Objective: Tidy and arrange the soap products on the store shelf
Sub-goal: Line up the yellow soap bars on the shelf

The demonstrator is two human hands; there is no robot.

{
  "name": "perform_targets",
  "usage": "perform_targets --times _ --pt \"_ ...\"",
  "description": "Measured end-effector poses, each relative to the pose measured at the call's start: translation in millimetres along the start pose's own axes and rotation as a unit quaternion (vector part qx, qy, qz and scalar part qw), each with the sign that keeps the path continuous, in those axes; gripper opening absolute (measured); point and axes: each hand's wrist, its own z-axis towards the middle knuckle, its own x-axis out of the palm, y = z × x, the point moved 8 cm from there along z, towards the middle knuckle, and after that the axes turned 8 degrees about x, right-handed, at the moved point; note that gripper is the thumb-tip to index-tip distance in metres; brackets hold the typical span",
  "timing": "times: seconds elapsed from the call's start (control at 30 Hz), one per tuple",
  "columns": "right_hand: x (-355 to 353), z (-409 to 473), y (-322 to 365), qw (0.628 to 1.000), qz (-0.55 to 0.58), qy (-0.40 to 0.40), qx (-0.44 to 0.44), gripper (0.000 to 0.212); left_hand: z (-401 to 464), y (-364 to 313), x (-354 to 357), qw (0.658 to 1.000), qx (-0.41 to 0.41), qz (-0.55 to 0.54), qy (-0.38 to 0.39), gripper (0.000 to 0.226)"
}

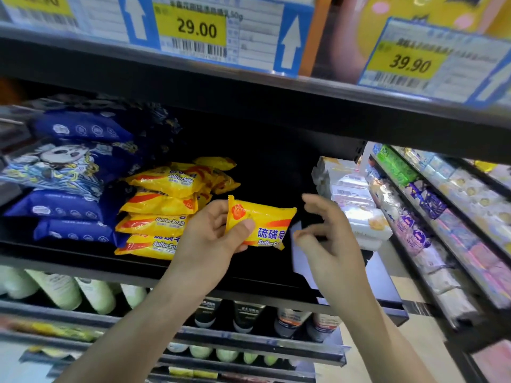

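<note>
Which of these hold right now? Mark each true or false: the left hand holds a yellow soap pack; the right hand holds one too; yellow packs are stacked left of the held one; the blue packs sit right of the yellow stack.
1. The left hand holds a yellow soap pack. True.
2. The right hand holds a pack too. False: it holds nothing, fingers loosely spread beside the pack.
3. A yellow stack lies left of the held pack. True.
4. The blue packs sit right of the stack. False: they sit to its left.

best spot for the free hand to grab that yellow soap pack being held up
Take the yellow soap pack by its free right end, coming from the right: the left hand pinches its left end, and the right hand hovers open beside it.
</note>
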Motion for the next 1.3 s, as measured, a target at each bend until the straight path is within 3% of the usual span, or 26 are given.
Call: perform_targets --times 0.1,0.13,0.23,0.3,0.47,0.63,0.77,0.83,1.03,1.2,1.3 --pt "2.8 4.5 -14.1 0.985 0.096 0.03 0.14 0.018 -0.8 -4.1 -2.1 1.0 0.024 0.001 0.013 0.019" --pt "8.4 4.0 -18.8 0.969 0.141 0.062 0.194 0.019 -1.5 -5.4 -2.4 0.999 0.032 0.002 0.019 0.021" --pt "24.4 0.3 -23.9 0.913 0.222 0.156 0.305 0.058 -3.8 -9.7 -3.6 0.997 0.057 0.015 0.043 0.028" --pt "30.5 -1.1 -21.7 0.892 0.246 0.198 0.323 0.062 -4.8 -12.4 -2.9 0.995 0.069 0.026 0.063 0.03" --pt "42.1 -0.1 -15.6 0.88 0.265 0.24 0.312 0.053 -5.4 -17.7 1.5 0.989 0.093 0.058 0.094 0.029" --pt "42.8 3.9 -15.9 0.887 0.291 0.197 0.298 0.052 -7.2 -16.6 0.7 0.988 0.101 0.055 0.101 0.033" --pt "40.2 5.4 -17.8 0.9 0.277 0.186 0.282 0.017 -8.8 -14.2 -1.4 0.989 0.094 0.063 0.1 0.041" --pt "37.8 5.9 -18.9 0.908 0.266 0.172 0.275 0.011 -9.7 -11.6 -2.2 0.99 0.081 0.063 0.098 0.047" --pt "28.2 6.1 -16.7 0.936 0.24 0.136 0.219 0.012 -12.3 -4.6 -4.1 0.996 0.018 0.042 0.071 0.066" --pt "28.0 2.1 -6.8 0.964 0.184 0.131 0.141 0.022 -5.2 10.8 -2.9 0.993 -0.087 -0.076 0.025 0.053" --pt "29.2 -0.5 1.9 0.976 0.145 0.138 0.083 0.031 -4.0 16.9 -1.3 0.985 -0.14 -0.099 0.023 0.065"
